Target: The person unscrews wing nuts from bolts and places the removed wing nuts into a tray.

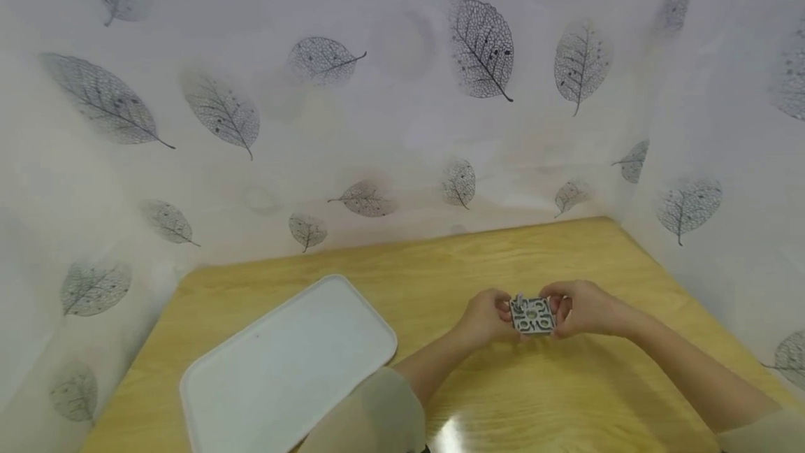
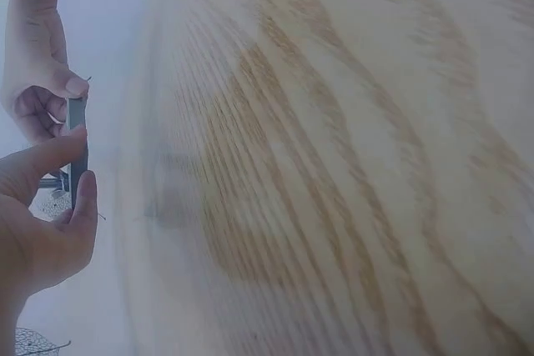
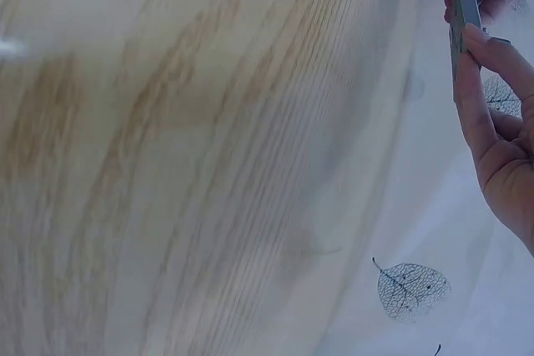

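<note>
A small square grey plate [image 1: 532, 325] with round rings and curved grooves on its face is held up in front of me, above the wooden table. Its exact kind I cannot tell. Near its upper left corner a short pale peg-like piece [image 1: 520, 302] stands out. My left hand [image 1: 486, 318] pinches the left edge between thumb and fingers, while the right hand [image 1: 581, 310] grips the opposite edge. Seen edge-on in the left wrist view, the plate [image 2: 77, 114] is thin, with fingertips of both hands on it. The right wrist view shows its narrow side [image 3: 467, 6] too.
A white rectangular tray [image 1: 289, 362] with a raised rim lies at an angle on the left of the wooden table [image 1: 434, 264]. Pale sheeting [image 1: 402, 124] printed with grey leaves encloses the table at the back and sides.
</note>
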A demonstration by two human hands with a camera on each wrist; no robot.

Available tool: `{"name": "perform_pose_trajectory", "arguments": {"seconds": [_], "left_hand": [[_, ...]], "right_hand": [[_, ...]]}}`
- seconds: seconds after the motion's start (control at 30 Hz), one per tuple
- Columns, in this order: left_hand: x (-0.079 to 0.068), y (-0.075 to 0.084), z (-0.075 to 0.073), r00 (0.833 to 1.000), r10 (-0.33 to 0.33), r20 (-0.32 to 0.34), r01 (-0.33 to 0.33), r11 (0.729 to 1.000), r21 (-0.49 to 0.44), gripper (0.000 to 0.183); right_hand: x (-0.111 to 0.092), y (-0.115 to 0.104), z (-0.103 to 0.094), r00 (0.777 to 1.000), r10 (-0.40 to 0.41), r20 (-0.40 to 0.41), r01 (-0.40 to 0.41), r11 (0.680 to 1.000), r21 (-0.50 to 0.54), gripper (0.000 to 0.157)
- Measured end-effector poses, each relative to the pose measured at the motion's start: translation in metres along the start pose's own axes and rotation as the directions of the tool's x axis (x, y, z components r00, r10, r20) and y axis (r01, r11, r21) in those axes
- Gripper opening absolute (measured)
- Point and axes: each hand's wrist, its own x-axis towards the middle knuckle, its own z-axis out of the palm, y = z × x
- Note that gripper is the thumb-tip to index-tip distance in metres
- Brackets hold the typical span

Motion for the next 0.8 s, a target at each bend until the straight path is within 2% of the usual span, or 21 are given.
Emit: {"name": "perform_pose_trajectory", "arguments": {"seconds": [0.23,0.43,0.8], "left_hand": [[-0.015,-0.002,-0.008,0.999,0.032,-0.017,-0.032,0.999,-0.013,0.073],[-0.031,-0.002,-0.019,0.999,0.049,0.018,-0.048,0.998,-0.037,0.07],[-0.052,-0.004,-0.031,0.999,0.048,0.01,-0.048,0.997,-0.054,0.069]], "right_hand": [[-0.006,-0.012,0.009,0.998,-0.061,-0.019,0.062,0.996,0.063,0.067],[-0.007,-0.018,0.017,0.996,-0.083,0.01,0.081,0.989,0.125,0.069],[-0.008,-0.034,0.025,0.992,-0.119,0.044,0.112,0.984,0.136,0.069]]}}
